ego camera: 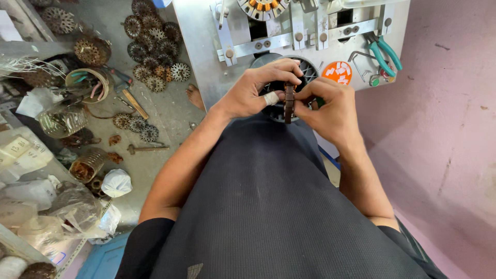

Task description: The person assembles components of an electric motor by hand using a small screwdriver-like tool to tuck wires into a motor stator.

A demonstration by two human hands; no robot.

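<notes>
Head view: The left hand [253, 93] and the right hand [330, 106] meet in front of the person's chest, just below the grey metal machine [206, 57]. Between them stands a dark brown toothed metal ring [289, 102], held on edge so that only its narrow rim faces the camera; the rim looks rusty and ribbed. The fingers of both hands are pinching the ring, the left from above and the side, the right from the opposite side. A white bandage [271, 98] wraps the left thumb. On the machine, green-handled pliers [383, 51] lie beside an orange dish [337, 72] of small white pieces. To the left, on the floor [165, 111], many similar rusty rings [152, 44] lie in a loose heap.
</notes>
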